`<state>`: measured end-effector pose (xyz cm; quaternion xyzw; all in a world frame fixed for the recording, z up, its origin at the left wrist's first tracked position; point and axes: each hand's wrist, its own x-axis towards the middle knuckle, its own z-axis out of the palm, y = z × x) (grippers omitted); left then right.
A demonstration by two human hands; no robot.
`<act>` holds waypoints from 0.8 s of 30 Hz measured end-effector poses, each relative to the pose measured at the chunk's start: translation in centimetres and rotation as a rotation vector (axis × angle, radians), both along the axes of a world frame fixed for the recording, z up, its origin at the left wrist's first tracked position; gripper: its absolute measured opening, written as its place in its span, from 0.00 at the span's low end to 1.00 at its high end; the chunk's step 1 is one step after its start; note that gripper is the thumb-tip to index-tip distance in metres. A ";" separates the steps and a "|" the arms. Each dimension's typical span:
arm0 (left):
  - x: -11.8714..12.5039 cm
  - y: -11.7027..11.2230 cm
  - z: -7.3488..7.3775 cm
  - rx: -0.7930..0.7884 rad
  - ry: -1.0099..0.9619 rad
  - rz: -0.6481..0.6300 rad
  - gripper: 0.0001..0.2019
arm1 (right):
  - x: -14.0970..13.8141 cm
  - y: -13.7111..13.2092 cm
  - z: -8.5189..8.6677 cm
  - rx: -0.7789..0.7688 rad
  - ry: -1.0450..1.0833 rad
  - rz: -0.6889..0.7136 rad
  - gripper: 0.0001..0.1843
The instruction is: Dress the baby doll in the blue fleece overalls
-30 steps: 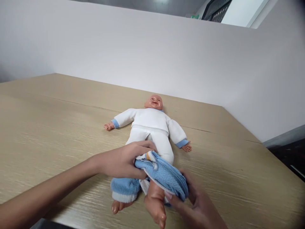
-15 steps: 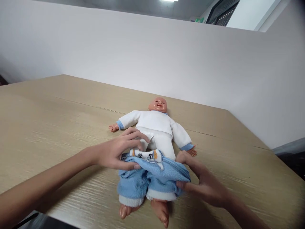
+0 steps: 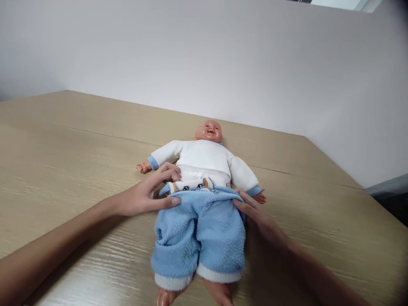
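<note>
Pale wall (image 3: pixel 197 55) across the back. Wood-grain desk (image 3: pixel 83 178) in front, far edge toward the wall.

Doll (image 3: pixel 205 173) lies face up on the desk, head away from the wearer, feet nearest, arms spread. Likely set that way so the waist can be reached from both sides. Blue trousers (image 3: pixel 219 238) are on the doll, both legs through, waistband (image 3: pixel 221 191) below a strip of exposed white belly. White top (image 3: pixel 204 154) sits higher, lower edge apart from the waistband; probably keeps the waist accessible.

Left hand (image 3: pixel 140 196): half spread, thumb flat on the trouser front, fingers over by the belly. Can't tell whether it's pinching or only pressing. Right hand (image 3: pixel 259 215): narrow, holding the opposite side of the waistband; some fingers hidden. One hand per side probably keeps the band level.

Feet (image 3: pixel 219 294) stick out of the white hems (image 3: pixel 219 275), cut off by the frame edge. White patch (image 3: pixel 189 185) with eyes and orange ends is at the waistband, nearer the left hand; cloth looks folded there. Smallest: blue cuffs (image 3: pixel 254 191) at the sleeve ends, one just beside the right hand.
</note>
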<state>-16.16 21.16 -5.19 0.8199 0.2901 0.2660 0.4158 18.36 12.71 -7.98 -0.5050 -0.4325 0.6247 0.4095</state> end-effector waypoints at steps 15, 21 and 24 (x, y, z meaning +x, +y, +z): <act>1.2 -0.2 -1.7 -0.491 -0.262 0.161 0.25 | -1.9 -0.3 0.3 0.047 -0.028 -0.002 0.25; 0.9 0.0 -0.8 -0.540 -0.164 0.006 0.22 | -1.1 0.4 0.5 0.232 -0.118 0.029 0.16; 0.6 0.0 -0.8 -0.589 -0.189 -0.007 0.21 | -1.1 0.4 0.5 0.198 -0.089 0.014 0.15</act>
